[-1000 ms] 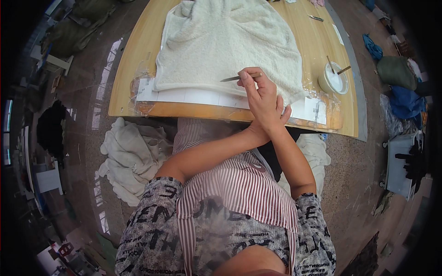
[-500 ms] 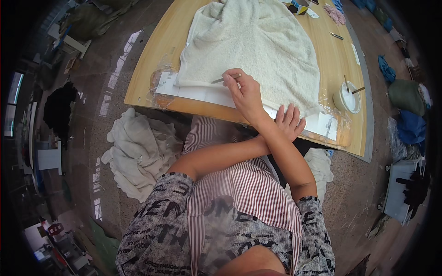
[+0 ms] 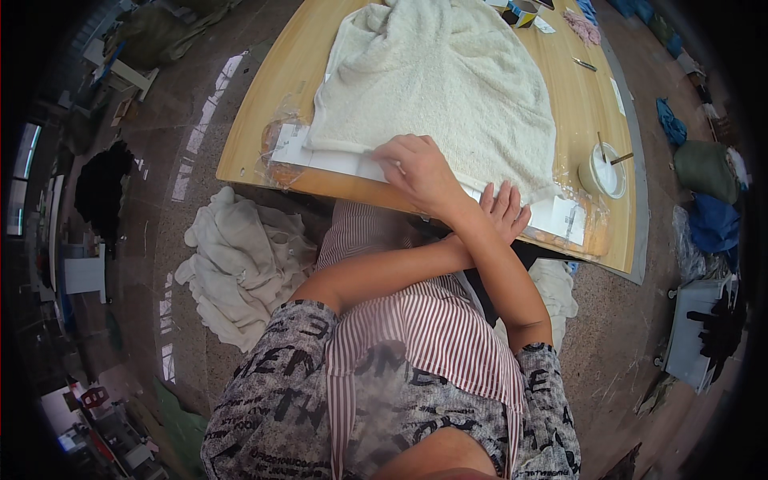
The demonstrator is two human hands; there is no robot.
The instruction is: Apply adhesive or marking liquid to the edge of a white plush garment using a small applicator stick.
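A cream fleecy cloth (image 3: 440, 88) lies spread over the wooden table (image 3: 272, 80), its near hem along a white strip (image 3: 340, 162) at the table's front edge. My forearms are crossed. My right hand (image 3: 422, 172) rests at the hem left of centre, fingers pinched together; the slim pen-like tool seen there earlier is now hidden by the fingers. My left hand (image 3: 504, 211) lies flat with fingers spread, on the cloth's near edge to the right.
A white tub (image 3: 602, 172) with two sticks in it stands at the table's right. Farther back are a small cutter-like tool (image 3: 584, 63), a pink cloth (image 3: 582, 27) and a dark box (image 3: 522, 14). Pale cloth (image 3: 240, 264) is heaped on the floor left of my legs.
My right hand has turned and dipped slightly toward the hem, and the slim tool in its fingers has gone out of sight. My left hand stays in place.
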